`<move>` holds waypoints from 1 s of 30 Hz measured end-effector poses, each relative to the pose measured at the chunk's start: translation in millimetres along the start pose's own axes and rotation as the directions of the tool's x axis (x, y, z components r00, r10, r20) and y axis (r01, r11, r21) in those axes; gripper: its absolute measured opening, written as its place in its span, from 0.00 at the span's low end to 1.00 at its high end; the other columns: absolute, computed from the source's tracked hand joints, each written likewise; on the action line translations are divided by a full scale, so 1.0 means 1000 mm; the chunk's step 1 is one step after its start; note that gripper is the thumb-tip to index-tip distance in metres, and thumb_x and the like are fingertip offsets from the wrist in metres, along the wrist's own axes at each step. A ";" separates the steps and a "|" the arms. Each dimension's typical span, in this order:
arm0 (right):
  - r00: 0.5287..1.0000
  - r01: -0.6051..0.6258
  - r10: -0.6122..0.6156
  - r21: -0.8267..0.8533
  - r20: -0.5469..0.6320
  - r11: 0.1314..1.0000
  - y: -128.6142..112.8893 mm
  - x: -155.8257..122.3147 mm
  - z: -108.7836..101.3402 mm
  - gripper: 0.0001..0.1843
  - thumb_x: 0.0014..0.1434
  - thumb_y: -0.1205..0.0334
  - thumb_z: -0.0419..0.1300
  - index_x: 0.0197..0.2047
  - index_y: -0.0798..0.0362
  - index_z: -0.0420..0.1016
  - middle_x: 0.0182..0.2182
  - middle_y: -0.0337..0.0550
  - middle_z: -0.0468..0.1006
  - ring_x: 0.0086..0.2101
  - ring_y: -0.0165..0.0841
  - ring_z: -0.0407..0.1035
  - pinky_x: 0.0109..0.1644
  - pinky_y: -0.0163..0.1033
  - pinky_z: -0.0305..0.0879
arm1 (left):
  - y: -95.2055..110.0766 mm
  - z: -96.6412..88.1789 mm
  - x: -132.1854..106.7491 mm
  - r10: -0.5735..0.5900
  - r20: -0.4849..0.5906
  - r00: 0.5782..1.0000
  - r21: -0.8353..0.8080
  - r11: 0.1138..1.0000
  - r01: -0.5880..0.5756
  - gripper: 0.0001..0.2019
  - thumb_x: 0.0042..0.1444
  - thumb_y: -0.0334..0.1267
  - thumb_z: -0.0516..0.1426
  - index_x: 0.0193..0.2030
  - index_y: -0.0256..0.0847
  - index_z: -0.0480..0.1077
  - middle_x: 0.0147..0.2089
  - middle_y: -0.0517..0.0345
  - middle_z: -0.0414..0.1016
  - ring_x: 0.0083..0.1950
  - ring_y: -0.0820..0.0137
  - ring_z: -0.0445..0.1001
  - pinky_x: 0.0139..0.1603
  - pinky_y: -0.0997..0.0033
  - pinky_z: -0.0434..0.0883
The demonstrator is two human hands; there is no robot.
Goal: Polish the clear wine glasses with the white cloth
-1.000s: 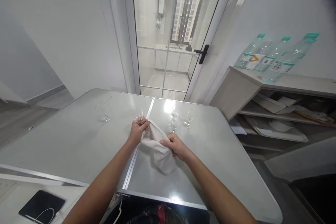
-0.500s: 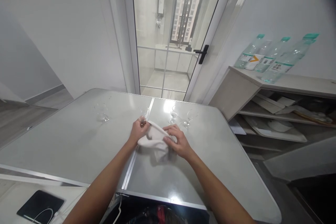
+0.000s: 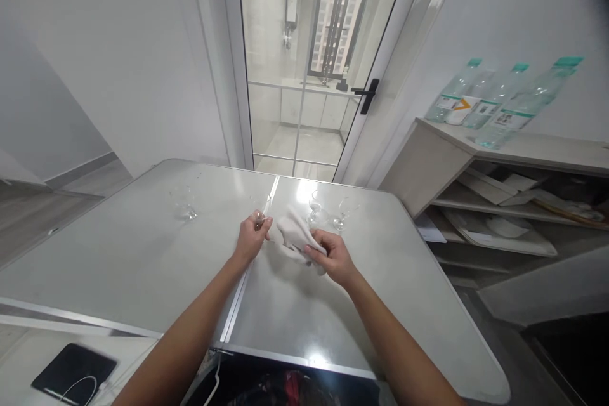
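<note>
My left hand point(image 3: 250, 240) is closed around the stem of a small clear stemmed glass point(image 3: 259, 207), held just above the grey table point(image 3: 143, 260). My right hand point(image 3: 332, 255) grips a bunched white cloth point(image 3: 294, 234) right beside that glass. Two more clear glasses point(image 3: 315, 208) point(image 3: 341, 214) stand just beyond the cloth. Another clear glass point(image 3: 184, 203) stands alone to the left.
A metal seam point(image 3: 247, 273) runs down the table's middle. A glass door with a black handle point(image 3: 367, 95) is behind the table. At the right, a low shelf point(image 3: 476, 146) carries several water bottles point(image 3: 495, 104). A black device point(image 3: 73, 373) lies at the lower left.
My right hand has gathered the cloth into a bunch and lifted it up beside the glass. My left hand has let go of the cloth and keeps only the glass.
</note>
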State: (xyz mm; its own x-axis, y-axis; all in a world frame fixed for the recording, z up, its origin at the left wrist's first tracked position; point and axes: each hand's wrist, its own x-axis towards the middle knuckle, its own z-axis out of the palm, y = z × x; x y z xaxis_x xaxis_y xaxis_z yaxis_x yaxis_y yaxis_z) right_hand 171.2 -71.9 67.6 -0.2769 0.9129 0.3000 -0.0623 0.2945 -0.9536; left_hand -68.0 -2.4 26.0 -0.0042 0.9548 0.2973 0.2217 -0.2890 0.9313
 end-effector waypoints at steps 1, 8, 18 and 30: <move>1.000 -0.003 0.002 -0.027 -0.014 1.000 0.000 0.001 0.000 0.25 0.61 0.46 0.67 0.25 0.49 0.58 0.27 0.36 0.65 0.28 0.31 0.58 0.33 0.37 0.57 | -0.001 0.000 0.000 -0.018 0.028 0.999 -0.054 0.998 0.019 0.20 0.62 0.55 0.59 0.30 0.43 0.62 0.23 0.65 0.68 0.24 0.72 0.71 0.33 0.71 0.68; 0.975 -0.058 0.077 0.100 -0.207 0.993 0.007 0.004 0.011 0.17 0.66 0.45 0.62 0.35 0.49 0.68 0.31 0.36 0.66 0.32 0.32 0.61 0.38 0.35 0.62 | -0.004 0.011 0.000 -0.038 0.403 0.914 -0.305 0.937 0.173 0.26 0.45 0.59 0.70 0.34 0.38 0.70 0.33 0.57 0.76 0.28 0.73 0.71 0.31 0.73 0.69; 0.800 0.013 -0.093 -0.139 -0.593 0.990 0.006 0.008 -0.010 0.23 0.66 0.43 0.61 0.29 0.48 0.59 0.27 0.33 0.58 0.30 0.31 0.56 0.37 0.35 0.61 | 0.008 -0.001 0.002 -0.045 0.386 0.921 0.006 0.999 0.047 0.13 0.48 0.36 0.64 0.27 0.41 0.62 0.23 0.68 0.59 0.24 0.77 0.60 0.26 0.76 0.58; 0.785 0.164 0.095 0.353 -0.613 0.921 0.009 0.008 -0.006 0.22 0.64 0.42 0.61 0.55 0.46 0.70 0.47 0.44 0.79 0.50 0.41 0.75 0.55 0.49 0.74 | 0.008 -0.009 0.004 0.057 0.327 0.943 0.034 0.997 -0.073 0.17 0.60 0.53 0.57 0.44 0.41 0.72 0.30 0.60 0.73 0.26 0.71 0.70 0.33 0.70 0.68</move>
State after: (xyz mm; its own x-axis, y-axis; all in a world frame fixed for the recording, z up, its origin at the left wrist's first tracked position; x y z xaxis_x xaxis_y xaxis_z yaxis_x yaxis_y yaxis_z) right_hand 174.0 -60.2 61.7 0.3645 0.9173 0.1602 -0.4411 0.3216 -0.8379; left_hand -75.0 -1.6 36.0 0.3277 0.9068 0.2651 0.2547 -0.3550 0.8995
